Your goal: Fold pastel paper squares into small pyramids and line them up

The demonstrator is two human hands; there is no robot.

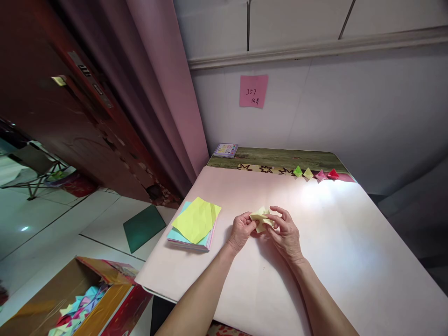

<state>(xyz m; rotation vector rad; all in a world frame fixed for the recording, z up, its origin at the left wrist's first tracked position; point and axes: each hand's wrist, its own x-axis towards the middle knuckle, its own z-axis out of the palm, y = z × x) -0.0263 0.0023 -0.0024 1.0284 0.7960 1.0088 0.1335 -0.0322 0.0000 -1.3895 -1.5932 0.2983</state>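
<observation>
A small pale yellow piece of folded paper (261,217) is held between my two hands, just above the middle of the table. My left hand (242,230) pinches its left side between thumb and fingers. On the right side, my right hand (287,234) grips it with thumb and index finger, the other fingers raised and spread. Several layers and flaps show on the paper; its underside is hidden. To the left lies a stack of coloured square paper (191,238), topped by a creased yellow-green sheet (198,219).
Small folded paper pieces in green (297,171), yellow (308,173), pink (320,175) and red (332,174) line the table's far edge. A paper pack (226,150) sits at the back left corner. Bottom left, a cardboard box (45,298) on the floor holds colourful folded papers (82,308).
</observation>
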